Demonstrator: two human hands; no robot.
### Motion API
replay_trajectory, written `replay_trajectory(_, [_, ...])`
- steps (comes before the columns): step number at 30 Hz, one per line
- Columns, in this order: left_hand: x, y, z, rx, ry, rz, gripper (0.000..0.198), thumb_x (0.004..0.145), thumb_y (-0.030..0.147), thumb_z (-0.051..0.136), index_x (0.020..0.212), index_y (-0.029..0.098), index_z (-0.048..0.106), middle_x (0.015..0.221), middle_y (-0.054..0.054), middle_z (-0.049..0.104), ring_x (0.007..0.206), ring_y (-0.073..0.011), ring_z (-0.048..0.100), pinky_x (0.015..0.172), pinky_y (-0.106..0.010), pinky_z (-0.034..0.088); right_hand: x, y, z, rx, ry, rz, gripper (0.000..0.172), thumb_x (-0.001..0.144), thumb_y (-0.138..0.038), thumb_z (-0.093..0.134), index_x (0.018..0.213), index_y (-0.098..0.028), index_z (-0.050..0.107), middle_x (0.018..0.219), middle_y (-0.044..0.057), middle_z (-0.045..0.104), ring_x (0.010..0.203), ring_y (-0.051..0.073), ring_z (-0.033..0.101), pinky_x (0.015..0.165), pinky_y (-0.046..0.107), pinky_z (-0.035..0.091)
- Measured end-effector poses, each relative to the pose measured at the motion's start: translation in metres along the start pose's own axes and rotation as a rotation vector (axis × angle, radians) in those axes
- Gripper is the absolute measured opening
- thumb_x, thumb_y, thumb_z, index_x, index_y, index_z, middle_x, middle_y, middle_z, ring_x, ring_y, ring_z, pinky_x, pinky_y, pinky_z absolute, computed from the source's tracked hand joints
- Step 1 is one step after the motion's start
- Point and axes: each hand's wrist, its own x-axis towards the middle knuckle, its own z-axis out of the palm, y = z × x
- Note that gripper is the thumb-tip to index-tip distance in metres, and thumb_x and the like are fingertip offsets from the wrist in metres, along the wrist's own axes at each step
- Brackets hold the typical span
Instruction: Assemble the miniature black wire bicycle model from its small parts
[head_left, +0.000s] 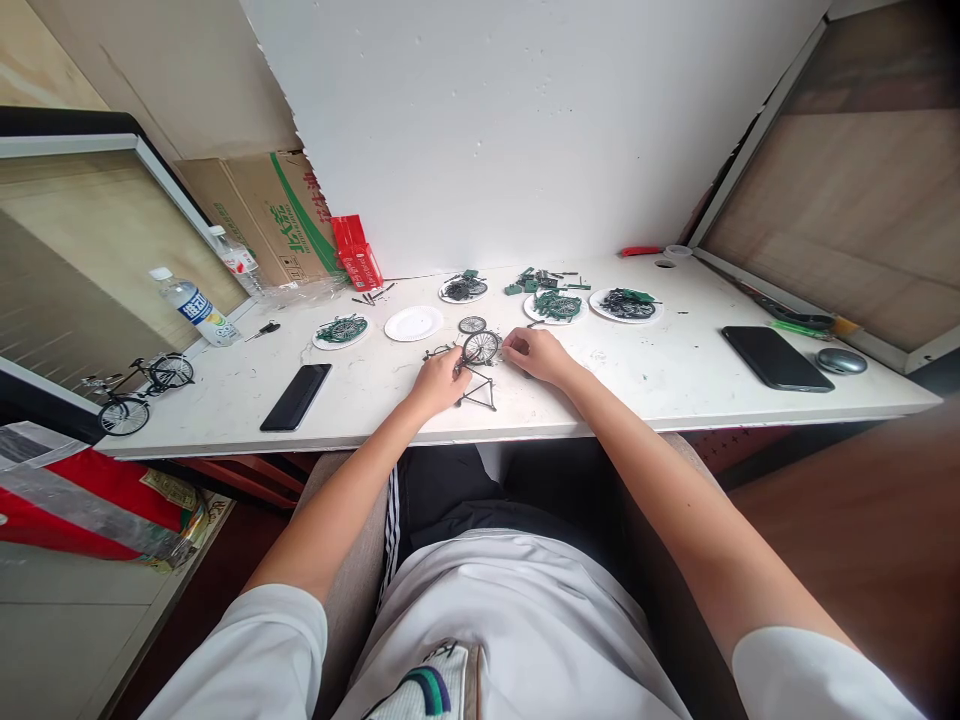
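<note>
My left hand point(440, 383) is closed around a small dark model bicycle frame point(480, 387), whose thin bars stick out below and beside the fingers. A spoked toy wheel point(481, 347) stands at the frame, between my two hands. My right hand point(537, 355) is at the wheel's right side, its thumb and fingertips pinched together. Whatever those fingertips hold is too small to make out. A second loose wheel point(472, 325) lies flat on the table just behind.
Paper plates of green and black parts point(341, 331) point(556, 306) line the table's back, beside a white plate point(414, 323). A model bicycle point(147, 390), bottle point(196, 308) and phone point(296, 397) are left; a black phone point(776, 358) and mouse point(841, 361) right.
</note>
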Motion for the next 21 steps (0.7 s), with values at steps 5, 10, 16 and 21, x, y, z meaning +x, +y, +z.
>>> replay_trajectory(5, [-0.0001,-0.0005,-0.0001,-0.004,-0.004,0.004,0.027,0.095,0.021,0.06,0.081,0.026,0.037,0.07,0.001,0.05,0.062,-0.0174,0.044,0.063,-0.032,0.03,-0.0001,-0.0007,-0.0002,0.0,-0.003,0.0,0.015,0.1,-0.031,0.066,0.102,-0.019,0.076,0.092,0.008,0.081,0.079,0.021,0.068,0.072,0.031,0.044])
replay_trajectory(10, [0.0004,-0.0029,0.0015,0.009,0.002,0.016,0.024,0.094,0.02,0.06,0.082,0.025,0.041,0.07,0.001,0.052,0.062,-0.0175,0.043,0.064,-0.032,0.031,-0.0008,-0.0024,-0.0007,-0.004,0.001,0.004,0.015,0.101,-0.032,0.067,0.102,-0.02,0.076,0.09,0.007,0.081,0.078,0.021,0.068,0.072,0.031,0.044])
replay_trajectory(16, [0.0006,-0.0036,0.0022,0.01,0.004,0.015,0.022,0.094,0.02,0.061,0.082,0.025,0.042,0.072,0.0,0.053,0.063,-0.0181,0.045,0.064,-0.032,0.031,-0.0008,-0.0025,-0.0007,-0.011,0.001,0.01,0.016,0.1,-0.033,0.067,0.102,-0.02,0.076,0.09,0.008,0.081,0.079,0.021,0.068,0.072,0.031,0.044])
replay_trajectory(21, [0.0006,-0.0055,0.0028,0.026,0.004,0.023,0.022,0.095,0.021,0.06,0.082,0.025,0.043,0.071,0.0,0.053,0.062,-0.0184,0.044,0.064,-0.032,0.031,-0.0006,-0.0012,-0.0003,-0.009,0.0,0.005,0.014,0.1,-0.031,0.067,0.102,-0.02,0.076,0.091,0.007,0.081,0.079,0.02,0.067,0.072,0.031,0.044])
